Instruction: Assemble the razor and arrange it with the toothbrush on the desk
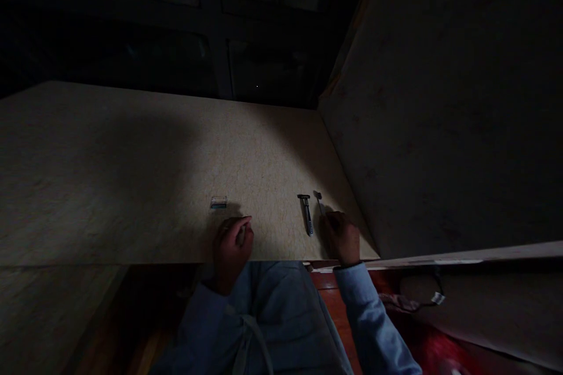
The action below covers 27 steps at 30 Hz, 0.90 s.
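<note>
My right hand (344,238) is at the right end of the tabletop, its fingers closed on a slim stick with a small dark head (318,194); the exact kind is too dim to tell. Just left of it a dark razor (307,214) lies flat, head away from me. My left hand (233,244) hovers by the front edge with thumb and forefinger pinched together; whatever may be between them cannot be made out. Beyond that hand rests a small clear plastic case (219,202) with a dark bluish strip along its near side.
The pale marbled tabletop (145,187) ends at a dark wall-like panel (440,117) on the right. Dark framed glass panes (272,70) stand along the back. Below the front edge are my lap (285,316) and a red floor (336,307). Light is very dim.
</note>
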Tool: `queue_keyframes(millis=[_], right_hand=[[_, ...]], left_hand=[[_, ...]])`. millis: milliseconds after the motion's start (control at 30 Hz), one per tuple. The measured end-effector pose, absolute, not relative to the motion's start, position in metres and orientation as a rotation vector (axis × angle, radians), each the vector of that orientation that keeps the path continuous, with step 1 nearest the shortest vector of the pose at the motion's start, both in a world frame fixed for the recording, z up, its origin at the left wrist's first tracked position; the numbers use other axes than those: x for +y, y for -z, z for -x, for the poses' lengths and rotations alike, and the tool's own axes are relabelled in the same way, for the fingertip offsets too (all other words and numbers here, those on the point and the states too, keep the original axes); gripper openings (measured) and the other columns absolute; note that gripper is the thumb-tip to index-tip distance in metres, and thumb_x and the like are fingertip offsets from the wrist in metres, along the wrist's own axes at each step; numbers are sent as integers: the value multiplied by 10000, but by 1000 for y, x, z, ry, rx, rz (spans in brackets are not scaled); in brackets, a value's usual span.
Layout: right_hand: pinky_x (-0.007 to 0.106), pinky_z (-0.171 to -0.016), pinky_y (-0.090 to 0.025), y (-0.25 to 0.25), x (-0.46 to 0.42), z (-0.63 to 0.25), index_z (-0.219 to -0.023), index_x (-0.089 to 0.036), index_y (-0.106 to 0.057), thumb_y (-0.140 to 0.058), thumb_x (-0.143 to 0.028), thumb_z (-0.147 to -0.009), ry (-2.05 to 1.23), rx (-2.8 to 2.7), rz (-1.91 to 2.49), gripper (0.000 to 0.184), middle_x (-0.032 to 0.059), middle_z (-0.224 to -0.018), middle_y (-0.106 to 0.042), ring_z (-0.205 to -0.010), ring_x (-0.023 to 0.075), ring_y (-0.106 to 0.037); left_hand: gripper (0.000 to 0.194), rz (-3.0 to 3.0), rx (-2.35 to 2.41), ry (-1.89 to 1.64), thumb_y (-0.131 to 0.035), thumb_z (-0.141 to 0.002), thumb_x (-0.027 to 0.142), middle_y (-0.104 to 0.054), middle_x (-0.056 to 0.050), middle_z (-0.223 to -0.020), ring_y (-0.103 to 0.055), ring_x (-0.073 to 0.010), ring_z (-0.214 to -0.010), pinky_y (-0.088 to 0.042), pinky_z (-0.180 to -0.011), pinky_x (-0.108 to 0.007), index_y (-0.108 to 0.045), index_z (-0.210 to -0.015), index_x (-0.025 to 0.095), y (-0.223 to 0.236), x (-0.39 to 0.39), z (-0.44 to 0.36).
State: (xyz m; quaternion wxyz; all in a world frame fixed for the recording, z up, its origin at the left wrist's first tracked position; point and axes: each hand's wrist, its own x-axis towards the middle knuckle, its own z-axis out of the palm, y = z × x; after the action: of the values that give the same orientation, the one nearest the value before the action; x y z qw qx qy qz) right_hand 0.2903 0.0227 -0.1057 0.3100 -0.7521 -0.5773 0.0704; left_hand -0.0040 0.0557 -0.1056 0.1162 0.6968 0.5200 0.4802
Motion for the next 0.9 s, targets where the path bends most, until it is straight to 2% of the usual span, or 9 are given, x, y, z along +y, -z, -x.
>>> queue_keyframes(millis=[100,167,267,333,500,633,800,900], right_hand=[[305,-664,-456,111,22,-288,-913,-139,-723,-477,-496,-929,-113,-1506,1991,434,151,-894,-737,-771,241,-686],[302,-654,-446,111,22,-287,-912,-145,-722,-463,-501,-941,-96,-1506,1991,442,144,-882,-734,-755,235,-681],[297,-653,-439,107,22,-285,-913,-148,-717,-433,-498,-963,-99,-1512,1984,453,137,-877,-734,-752,226,-671],[295,-657,-437,105,22,-284,-907,-149,-715,-415,-489,-974,-104,-1517,1984,459,136,-874,-733,-762,224,-669],[286,-654,-439,105,21,-282,-924,-163,-722,-432,-483,-968,-96,-1505,2026,435,128,-873,-735,-774,220,-665],[288,-674,-452,108,20,-282,-956,-161,-732,-464,-482,-958,-104,-1535,2020,418,136,-910,-749,-799,225,-669],[311,-698,-465,105,16,-281,-993,-149,-742,-436,-494,-980,-123,-1625,2020,462,162,-970,-765,-840,249,-686],[322,-713,-476,100,15,-274,-1030,-154,-752,-395,-499,-1001,-142,-1685,2020,498,174,-986,-769,-857,258,-698]], left_hand=[[257,-2054,1463,-1062,-596,-912,293,-740,-42,-878,-675,-172,-744,-550,-737,-295,-688,-1132,198,86,55,-43],[339,-2081,1463,-781,-632,-910,381,-759,-62,-938,-708,-196,-834,-541,-749,-294,-667,-1190,195,68,59,-76],[323,-2093,1535,-413,-630,-903,480,-774,-91,-935,-734,-236,-873,-523,-708,-299,-710,-1042,200,49,68,-116],[306,-2065,1600,-301,-625,-897,476,-783,-109,-969,-743,-251,-891,-514,-700,-301,-725,-995,203,45,74,-131],[230,-2012,1628,-211,-602,-865,364,-794,-123,-907,-751,-261,-856,-483,-672,-304,-772,-891,211,45,84,-137],[203,-1944,1623,-319,-605,-838,329,-791,-85,-818,-734,-216,-758,-439,-619,-280,-766,-788,217,40,80,-119],[204,-1785,1737,-625,-590,-867,342,-790,-36,-829,-719,-166,-741,-453,-654,-250,-740,-811,216,37,74,-44],[223,-1724,2029,-568,-594,-863,392,-792,-44,-866,-729,-211,-804,-462,-671,-275,-742,-865,226,39,79,23]])
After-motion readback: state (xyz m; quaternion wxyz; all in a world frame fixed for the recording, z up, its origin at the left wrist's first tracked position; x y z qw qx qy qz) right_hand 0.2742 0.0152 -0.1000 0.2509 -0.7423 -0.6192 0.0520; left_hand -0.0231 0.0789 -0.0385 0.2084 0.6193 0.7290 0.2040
